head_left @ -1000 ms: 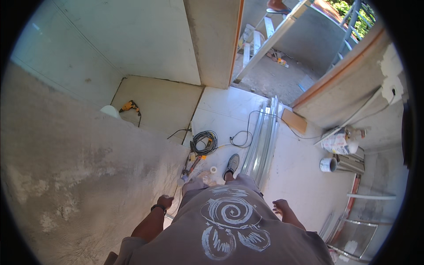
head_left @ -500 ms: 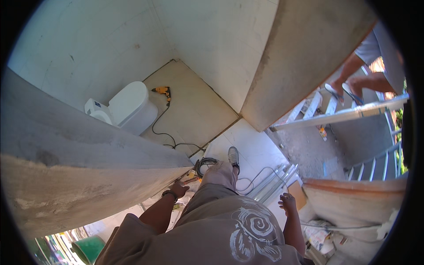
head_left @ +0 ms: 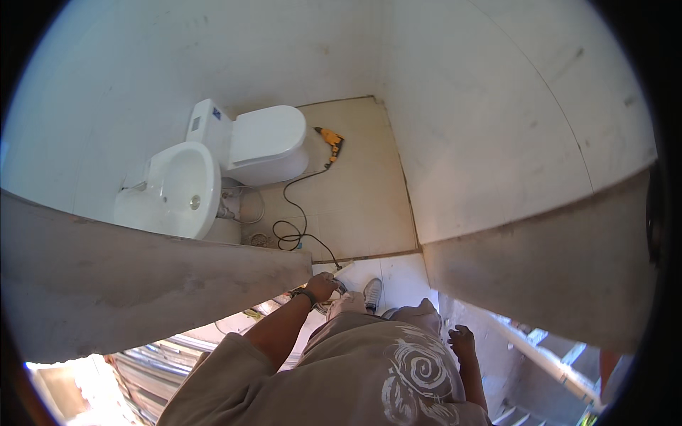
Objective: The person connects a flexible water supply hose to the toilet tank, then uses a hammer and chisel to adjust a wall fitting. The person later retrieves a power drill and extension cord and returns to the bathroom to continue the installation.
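My left hand (head_left: 323, 287), with a dark band on its wrist, is in front of my body beside the end of the left wall. Its fingers are loosely bent and apart, and nothing shows in them. My right hand (head_left: 462, 341) hangs at my right side, fingers slightly curled and spread, also holding nothing visible. Ahead on the beige floor lies a yellow and black power drill (head_left: 334, 144), apart from both hands. Its black cord (head_left: 304, 220) loops back across the floor to the doorway, close to my left hand.
A white toilet (head_left: 266, 138) and a white washbasin (head_left: 181, 188) stand on the left. Bare wall ends flank the doorway: the left one (head_left: 142, 284) and the right one (head_left: 540, 255). A raised threshold (head_left: 369, 257) crosses the floor. Stairs (head_left: 550, 348) show at lower right.
My view has turned right and moved closer to the doorway. The washbasin has come fully into sight, and the stairs have slid to the lower right. My left hand has moved forward.
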`<state>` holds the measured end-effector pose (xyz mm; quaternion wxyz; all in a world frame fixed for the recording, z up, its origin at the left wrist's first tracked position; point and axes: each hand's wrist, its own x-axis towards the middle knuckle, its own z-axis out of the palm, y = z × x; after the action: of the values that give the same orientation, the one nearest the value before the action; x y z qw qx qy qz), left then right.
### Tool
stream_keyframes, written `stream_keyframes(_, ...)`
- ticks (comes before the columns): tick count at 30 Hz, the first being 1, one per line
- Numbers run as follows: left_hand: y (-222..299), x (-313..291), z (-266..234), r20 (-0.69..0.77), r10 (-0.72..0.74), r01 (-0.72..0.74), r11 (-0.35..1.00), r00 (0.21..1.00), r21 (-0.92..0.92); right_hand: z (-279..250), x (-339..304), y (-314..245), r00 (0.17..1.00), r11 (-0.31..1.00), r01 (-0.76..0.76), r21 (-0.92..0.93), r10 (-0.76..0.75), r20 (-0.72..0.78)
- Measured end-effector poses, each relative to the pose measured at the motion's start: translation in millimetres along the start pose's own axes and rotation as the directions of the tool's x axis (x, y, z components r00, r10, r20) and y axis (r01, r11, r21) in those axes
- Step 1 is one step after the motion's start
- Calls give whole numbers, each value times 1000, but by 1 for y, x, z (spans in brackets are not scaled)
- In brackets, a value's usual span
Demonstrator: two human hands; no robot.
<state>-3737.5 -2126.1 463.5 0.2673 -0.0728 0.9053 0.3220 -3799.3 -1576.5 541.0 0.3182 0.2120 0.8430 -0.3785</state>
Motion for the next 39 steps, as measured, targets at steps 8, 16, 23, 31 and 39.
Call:
stream_keyframes(8, -14, -67, 16, -18, -680, 597, 656, 733, -462, 6, 203, -208, 927, 896, 308, -321, -207, 314)
stream_keyframes(16, -25, -111, 171, 250, -868, 659, 110, 429, -744, 66, 291, -419, 873, 883, 345, -319, -176, 455)
stream_keyframes(23, -2, -35, 181, 250, -748, 721, 403, 614, -564, 144, 375, -542, 805, 731, 505, -459, -207, 556)
stream_keyframes(31, 2, 34, -69, -360, -750, 471, 640, 556, -607, 159, 504, -584, 281, -480, 842, -246, 0, 960)
stream_keyframes(39, 69, -36, -396, -771, -624, 601, 569, -129, -561, 225, 584, -689, 684, 508, 595, -623, 87, 724)
